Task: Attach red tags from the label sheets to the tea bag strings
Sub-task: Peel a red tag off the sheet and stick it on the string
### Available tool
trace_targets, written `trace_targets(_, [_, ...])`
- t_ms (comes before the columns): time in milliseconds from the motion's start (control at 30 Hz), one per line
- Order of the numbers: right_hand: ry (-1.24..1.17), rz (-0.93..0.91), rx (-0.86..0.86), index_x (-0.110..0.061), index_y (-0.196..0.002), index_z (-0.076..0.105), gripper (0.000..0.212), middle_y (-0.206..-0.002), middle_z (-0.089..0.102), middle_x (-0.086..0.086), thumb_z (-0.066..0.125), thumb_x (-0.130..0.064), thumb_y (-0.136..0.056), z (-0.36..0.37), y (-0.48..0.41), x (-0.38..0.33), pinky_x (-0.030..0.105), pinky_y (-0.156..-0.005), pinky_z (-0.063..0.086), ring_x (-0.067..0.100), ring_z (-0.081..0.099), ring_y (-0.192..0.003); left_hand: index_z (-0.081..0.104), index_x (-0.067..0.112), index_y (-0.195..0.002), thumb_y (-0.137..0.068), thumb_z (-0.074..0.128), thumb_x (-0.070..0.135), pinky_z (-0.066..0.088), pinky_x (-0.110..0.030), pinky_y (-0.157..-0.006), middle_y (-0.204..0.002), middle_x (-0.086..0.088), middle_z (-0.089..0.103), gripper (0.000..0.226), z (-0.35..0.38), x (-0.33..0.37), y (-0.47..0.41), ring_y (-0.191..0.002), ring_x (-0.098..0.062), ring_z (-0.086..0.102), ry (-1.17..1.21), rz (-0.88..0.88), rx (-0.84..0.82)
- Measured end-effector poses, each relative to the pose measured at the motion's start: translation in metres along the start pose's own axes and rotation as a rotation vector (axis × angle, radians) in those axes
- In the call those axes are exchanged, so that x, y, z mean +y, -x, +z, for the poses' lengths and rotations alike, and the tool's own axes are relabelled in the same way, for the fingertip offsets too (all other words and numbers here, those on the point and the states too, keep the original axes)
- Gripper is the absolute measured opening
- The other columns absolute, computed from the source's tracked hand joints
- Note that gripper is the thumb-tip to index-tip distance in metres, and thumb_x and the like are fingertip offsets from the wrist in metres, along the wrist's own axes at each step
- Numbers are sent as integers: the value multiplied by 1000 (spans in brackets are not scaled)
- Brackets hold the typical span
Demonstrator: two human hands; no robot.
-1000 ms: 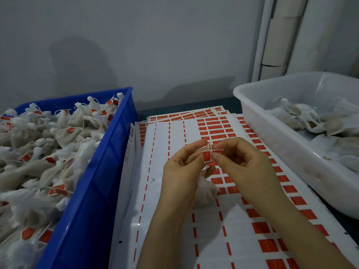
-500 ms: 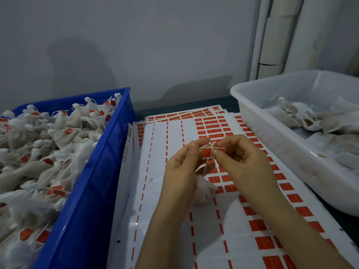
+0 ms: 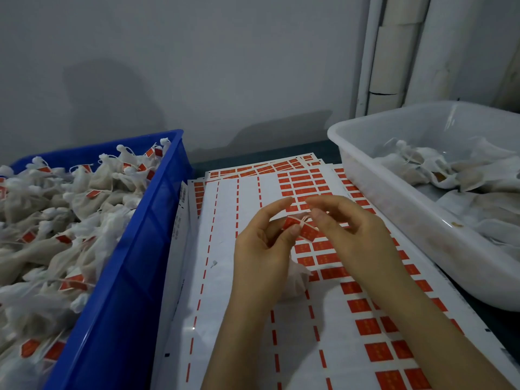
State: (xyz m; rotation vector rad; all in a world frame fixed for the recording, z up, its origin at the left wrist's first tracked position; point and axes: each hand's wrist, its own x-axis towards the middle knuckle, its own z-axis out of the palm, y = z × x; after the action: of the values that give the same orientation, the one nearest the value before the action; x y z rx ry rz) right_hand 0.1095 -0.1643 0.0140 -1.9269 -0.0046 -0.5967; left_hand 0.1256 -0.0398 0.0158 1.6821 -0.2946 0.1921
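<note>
Tag (image 3: 305,230) is pinched in the left grip (image 3: 263,249), thumb on its face. String (image 3: 303,220) is seen crossing its top edge. Right grip (image 3: 356,237) is set just beside the tag, index and thumb parted a little. Whether anything is held by it cannot be told. Bag (image 3: 295,280) is hung under the left grip, partly hidden by the palm. Whether it is resting on the sheets (image 3: 247,319) or just over them is not resolved.

Step is judged to be folding the tag shut over the string. A seal is not confirmed.

Risks from here:
- Tag looks not yet folded flat. If the halves are closed skewed, adhesive is left exposed and other bags get stuck to it.
- String may be slid out of the fold before it is pressed. Only one grip is clearly on the tag, so little is retained if the bag's weight is taken up.
- Adhesive may be caught on a fingertip at release, and the tag peeled open.
- Bag could be dropped on the wrong side. Blue bin (image 3: 126,277), left of the left grip, is filled with tagged bags. In the white bin (image 3: 408,212), right of the right grip, no tags are seen. A mix-up means a recheck.
- Loose sheets under both grips could be dragged by a forearm.
</note>
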Motion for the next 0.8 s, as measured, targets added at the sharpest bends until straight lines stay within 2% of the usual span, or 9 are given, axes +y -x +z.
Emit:
trace_targets(67, [11,-2,-28,-52,-92,51,16,-92,47,-40,48,-53,-76,1,0,1,-10,-57,31,-30,43,-87,53,52,-99,-83,66,17,47,-2,-70,-106,17,67,41,1,0,0,-94,7,62,-36,23,-8])
trace_targets(167, [8,41,-69,-50,-95,49,17,-89,46,-41,49,-51,-78,2,0,0,-8,-54,35,-22,52,-78,51,52,-104,-83,66,16,48,-3,-69,-106,28,61,45,0,0,0,-98,7,60,-42,42,-36])
trace_targets(267, [11,87,-102,-48,-86,52,12,-84,52,-38,48,-53,-77,1,-1,1,-4,-53,38,-14,55,-73,48,53,-107,-83,67,16,49,-5,-67,-105,34,57,48,-1,1,0,-96,6,61,-56,56,-39])
trace_targets(300, [21,96,-106,-46,-81,54,5,-80,54,-35,51,-50,-80,0,-1,2,-3,-52,38,-13,56,-72,47,53,-107,-83,67,16,49,-5,-66,-105,34,56,49,-1,2,-1,-95,6,61,-59,59,-38])
trace_targets(367, [22,96,-93,-43,-75,56,8,-73,58,-33,56,-43,-83,-1,0,4,-1,-51,38,-11,59,-71,48,52,-107,-82,68,16,50,-6,-65,-105,33,56,48,-1,2,-1,-93,2,62,-58,55,-32])
trace_targets(467, [-8,113,-63,-40,-73,58,9,-63,58,-38,58,-41,-82,-1,0,6,-4,-49,36,-20,56,-72,51,46,-105,-78,72,22,56,-15,-63,-102,30,59,41,-1,0,-1,-87,-5,67,-37,15,5])
trace_targets(600, [-19,148,6,-39,-70,56,13,-61,56,-33,60,-39,-82,3,2,8,-5,-47,34,-24,53,-68,55,35,-96,-73,77,25,59,-26,-70,-93,24,65,33,1,-5,0,-85,4,66,-11,-65,57])
trace_targets(733, [-7,167,46,-39,-70,54,14,-66,53,-33,58,-41,-83,4,2,6,-3,-43,35,-18,56,-63,57,30,-88,-73,77,28,59,-27,-70,-87,17,69,25,2,-8,-1,-81,2,67,-24,-107,89])
trace_targets(800, [-10,174,63,-39,-71,54,13,-68,53,-33,57,-41,-83,3,2,4,-1,-42,36,-15,57,-62,58,28,-86,-74,76,29,59,-22,-67,-84,14,69,22,1,-9,-2,-78,1,67,-25,-120,94])
